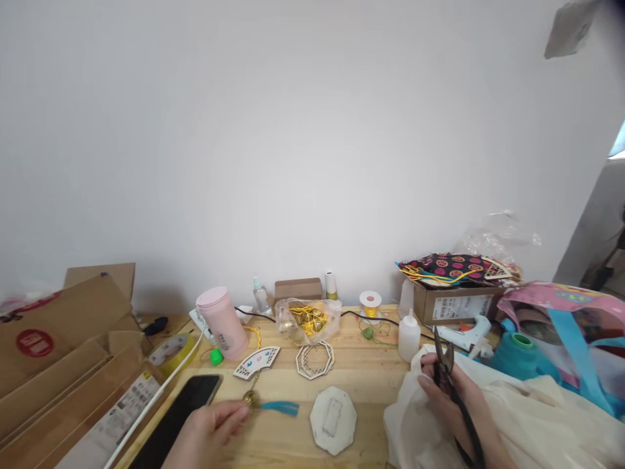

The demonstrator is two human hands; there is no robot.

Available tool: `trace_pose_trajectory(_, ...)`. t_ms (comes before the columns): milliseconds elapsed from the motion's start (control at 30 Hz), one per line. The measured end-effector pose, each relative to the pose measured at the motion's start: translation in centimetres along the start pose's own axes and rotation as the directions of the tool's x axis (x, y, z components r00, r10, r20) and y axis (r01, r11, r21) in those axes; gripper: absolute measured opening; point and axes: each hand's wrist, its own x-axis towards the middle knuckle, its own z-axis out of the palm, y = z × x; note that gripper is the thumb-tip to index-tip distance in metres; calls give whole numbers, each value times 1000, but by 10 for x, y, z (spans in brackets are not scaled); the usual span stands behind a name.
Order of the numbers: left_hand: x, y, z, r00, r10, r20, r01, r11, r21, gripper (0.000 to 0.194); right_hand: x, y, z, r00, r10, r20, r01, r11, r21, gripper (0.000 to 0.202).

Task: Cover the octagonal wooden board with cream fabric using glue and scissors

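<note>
My left hand (217, 423), slightly smeared, pinches at a small brass-coloured bell (250, 397). A blue tassel (279, 408) lies to the right of the bell, and a short cord runs up from it to a fan-shaped wooden piece (257, 363) with cut-out patterns. In my right hand (459, 397) is a pair of dark scissors (446, 371), blades upward and a little apart. That hand rests over cream cloth (532, 410). Between my hands lie a pale octagonal plate (333, 420) with a rectangular piece on it and an openwork octagonal frame (315, 360).
At left are cardboard boxes (53, 365), a phone (178, 417), yellow tape (170, 352) and a pink cup (222, 322). Behind stand a plastic bag of bells and yellow cord (307, 319) and a spool (370, 303). Right are a squeeze bottle (409, 337), a glue gun (463, 335) and teal thread (517, 355).
</note>
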Motion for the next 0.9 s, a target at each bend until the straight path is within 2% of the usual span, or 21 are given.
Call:
trace_pose_trajectory(67,7,12,11,991,37,126,-31,998,-46,35,0,0,1,1000,5,4,-5,1000,0,21)
trace_pose_trajectory(167,20,41,38,961,120,248,-46,957,-285,33,0,1,2,1000,0,12,0,1000,12,20)
trace_pose_trajectory(300,42,87,85,923,225,311,-95,918,-384,36,0,2,3,999,-34,8,33,999,39,20)
trace_pose_trajectory(400,59,110,111,901,289,323,-140,899,-415,46,0,0,1,998,-60,-3,60,996,64,19)
trace_pose_trajectory(500,72,117,120,896,320,309,-177,894,-412,39,-1,-6,0,998,-58,-17,59,996,70,17)
trace_pose_trajectory(600,79,115,118,912,334,238,-215,883,-416,31,-1,-10,1,998,-57,-25,58,996,74,16)
trace_pose_trajectory(667,77,115,118,924,337,182,-230,868,-440,27,-1,-12,2,997,-75,-8,75,993,88,16)
trace_pose_trajectory(733,68,118,123,922,341,183,-217,847,-485,32,-2,-13,2,995,-97,32,93,990,109,15)
trace_pose_trajectory(900,28,135,164,843,381,379,-63,771,-633,66,-8,-16,-6,959,-126,256,63,969,238,18)
